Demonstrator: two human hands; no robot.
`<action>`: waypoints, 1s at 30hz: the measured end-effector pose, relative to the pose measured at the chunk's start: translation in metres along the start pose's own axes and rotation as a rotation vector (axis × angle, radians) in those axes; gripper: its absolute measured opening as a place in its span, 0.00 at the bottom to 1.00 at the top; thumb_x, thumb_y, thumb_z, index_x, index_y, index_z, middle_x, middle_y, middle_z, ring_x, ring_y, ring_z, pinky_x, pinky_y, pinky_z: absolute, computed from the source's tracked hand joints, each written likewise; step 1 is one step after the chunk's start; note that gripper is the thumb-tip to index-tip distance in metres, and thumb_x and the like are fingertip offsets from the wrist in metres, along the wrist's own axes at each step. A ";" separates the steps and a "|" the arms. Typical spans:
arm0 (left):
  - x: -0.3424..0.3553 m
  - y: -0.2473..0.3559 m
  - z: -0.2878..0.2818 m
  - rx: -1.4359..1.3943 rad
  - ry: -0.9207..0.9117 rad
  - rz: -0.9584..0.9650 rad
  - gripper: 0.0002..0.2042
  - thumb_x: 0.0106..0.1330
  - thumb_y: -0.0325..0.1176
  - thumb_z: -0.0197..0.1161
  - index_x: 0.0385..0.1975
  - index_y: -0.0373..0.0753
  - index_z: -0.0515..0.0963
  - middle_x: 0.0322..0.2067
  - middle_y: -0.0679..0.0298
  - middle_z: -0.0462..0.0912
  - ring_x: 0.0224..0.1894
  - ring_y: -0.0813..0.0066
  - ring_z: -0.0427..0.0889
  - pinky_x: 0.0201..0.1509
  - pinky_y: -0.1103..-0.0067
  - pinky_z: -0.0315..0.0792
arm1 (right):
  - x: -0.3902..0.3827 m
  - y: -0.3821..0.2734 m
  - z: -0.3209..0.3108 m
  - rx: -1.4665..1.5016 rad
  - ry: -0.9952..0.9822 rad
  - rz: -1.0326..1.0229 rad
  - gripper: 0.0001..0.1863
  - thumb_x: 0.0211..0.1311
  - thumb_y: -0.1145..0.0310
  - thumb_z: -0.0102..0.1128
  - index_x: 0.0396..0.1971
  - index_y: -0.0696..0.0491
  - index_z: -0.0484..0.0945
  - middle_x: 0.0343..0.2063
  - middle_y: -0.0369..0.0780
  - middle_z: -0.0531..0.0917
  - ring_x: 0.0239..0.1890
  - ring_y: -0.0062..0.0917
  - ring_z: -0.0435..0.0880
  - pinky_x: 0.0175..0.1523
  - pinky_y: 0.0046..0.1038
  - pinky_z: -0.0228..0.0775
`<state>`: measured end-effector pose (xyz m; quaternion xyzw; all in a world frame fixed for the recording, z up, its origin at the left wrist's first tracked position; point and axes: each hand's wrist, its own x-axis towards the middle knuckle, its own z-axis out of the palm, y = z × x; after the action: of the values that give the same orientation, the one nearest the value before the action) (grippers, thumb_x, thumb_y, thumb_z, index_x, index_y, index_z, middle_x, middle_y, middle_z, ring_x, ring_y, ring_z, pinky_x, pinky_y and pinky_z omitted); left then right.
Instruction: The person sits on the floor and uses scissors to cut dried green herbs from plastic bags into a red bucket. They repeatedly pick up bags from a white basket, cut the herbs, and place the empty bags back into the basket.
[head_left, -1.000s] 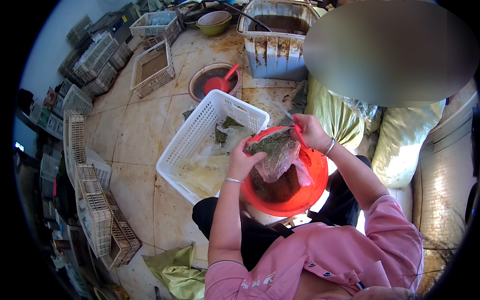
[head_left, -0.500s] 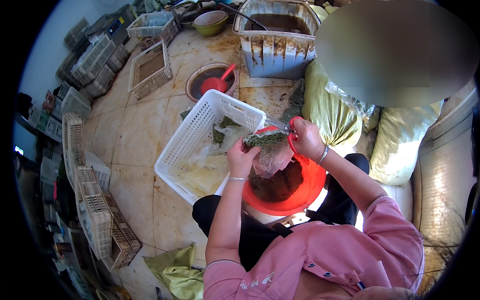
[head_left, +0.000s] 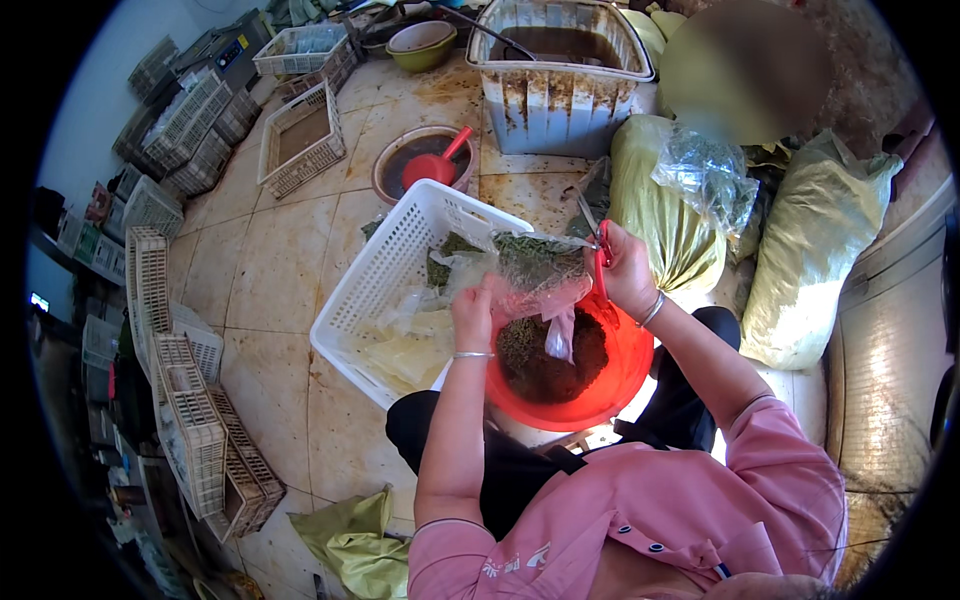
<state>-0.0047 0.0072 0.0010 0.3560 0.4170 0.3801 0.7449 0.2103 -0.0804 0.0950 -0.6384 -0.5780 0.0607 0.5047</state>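
A clear plastic bag with dark green, leafy-looking contents (head_left: 540, 262) is stretched between my hands above a red basin (head_left: 632, 365). My left hand (head_left: 474, 318) is closed on the bag's left edge. In my right hand (head_left: 634, 278) is a pair of red-handled scissors (head_left: 602, 258), its blades pointing up and away from me. The bag's right edge meets my right fingers; whether they also pinch it, I cannot tell. From the bag a pinkish, filmy corner hangs into the basin, over dark crumbly material (head_left: 540, 365).
Left of the basin, a white perforated crate (head_left: 345, 290) holds clear plastic bags and green bits. Beyond it are a tub of dark liquid with a red scoop (head_left: 430, 168) and a large stained bin (head_left: 560, 115). Full yellowish sacks (head_left: 805, 270) stand at right; stacked crates (head_left: 190, 420) line the left.
The bag has gone from bunched to spread out, its lower corner dropping toward the basin. My right hand has moved slightly right, and the scissor blades have swung from leftward to upward.
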 end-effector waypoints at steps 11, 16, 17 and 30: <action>0.004 -0.017 0.005 -0.338 0.007 0.034 0.07 0.61 0.30 0.61 0.34 0.33 0.76 0.30 0.57 0.80 0.30 0.67 0.81 0.34 0.71 0.78 | -0.024 -0.003 0.032 -0.058 0.001 0.098 0.06 0.49 0.74 0.57 0.23 0.58 0.69 0.18 0.48 0.74 0.21 0.44 0.74 0.28 0.34 0.67; -0.010 0.002 0.015 -0.435 -0.114 -0.055 0.05 0.62 0.23 0.57 0.36 0.33 0.75 0.33 0.59 0.80 0.34 0.67 0.81 0.41 0.70 0.78 | -0.026 0.016 0.021 0.055 -0.046 0.294 0.07 0.51 0.73 0.59 0.22 0.58 0.70 0.16 0.45 0.73 0.18 0.31 0.69 0.28 0.28 0.66; -0.010 0.003 0.017 -0.438 -0.148 -0.033 0.06 0.62 0.23 0.56 0.37 0.33 0.75 0.33 0.59 0.80 0.35 0.66 0.81 0.42 0.70 0.79 | -0.026 0.019 0.019 0.060 -0.054 0.290 0.07 0.51 0.73 0.59 0.22 0.58 0.69 0.16 0.44 0.72 0.18 0.30 0.67 0.27 0.28 0.66; -0.023 0.003 0.021 -0.417 -0.384 -0.012 0.11 0.63 0.24 0.55 0.45 0.35 0.72 0.40 0.57 0.80 0.39 0.64 0.83 0.37 0.70 0.81 | -0.003 0.008 -0.024 -0.291 -0.277 0.109 0.13 0.50 0.63 0.65 0.24 0.56 0.75 0.23 0.48 0.80 0.26 0.44 0.80 0.30 0.36 0.71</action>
<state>0.0047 -0.0157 0.0204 0.2579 0.1830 0.3788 0.8698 0.2305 -0.0952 0.0991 -0.7206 -0.6089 0.0910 0.3189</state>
